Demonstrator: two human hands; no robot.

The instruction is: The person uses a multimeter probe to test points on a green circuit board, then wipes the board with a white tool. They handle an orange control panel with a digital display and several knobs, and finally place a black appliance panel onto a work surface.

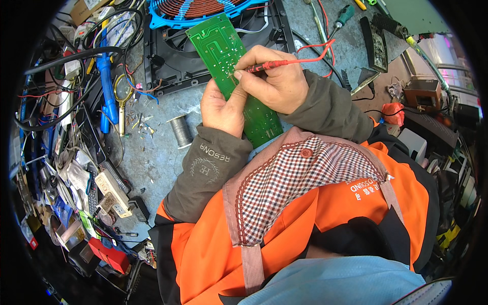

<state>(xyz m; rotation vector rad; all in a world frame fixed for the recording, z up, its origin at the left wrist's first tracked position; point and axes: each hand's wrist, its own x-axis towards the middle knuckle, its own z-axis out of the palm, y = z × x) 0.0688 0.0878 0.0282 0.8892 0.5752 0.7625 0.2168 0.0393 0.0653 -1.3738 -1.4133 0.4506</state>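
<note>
My left hand (221, 109) is closed on a long green circuit board (216, 43), gripping it near its middle with the thumb on its face. The board slants upright over the bench, its printed tracks and solder points facing me. My right hand (272, 81) pinches a red test probe (267, 65) with its tip at the solder points beside my left thumb; whether the tip touches cannot be made out. A red lead loops from the probe toward the back right. Below my left hand lies a spool of solder wire (180, 132) on the bench.
A black fan frame (160, 66) with a blue-rimmed coil (173, 10) sits behind the board. Tangled cables, blue tools (107, 81) and a power strip (112, 193) crowd the left. A green-handled screwdriver (345, 15), metal boxes (422, 94) and other clutter line the right.
</note>
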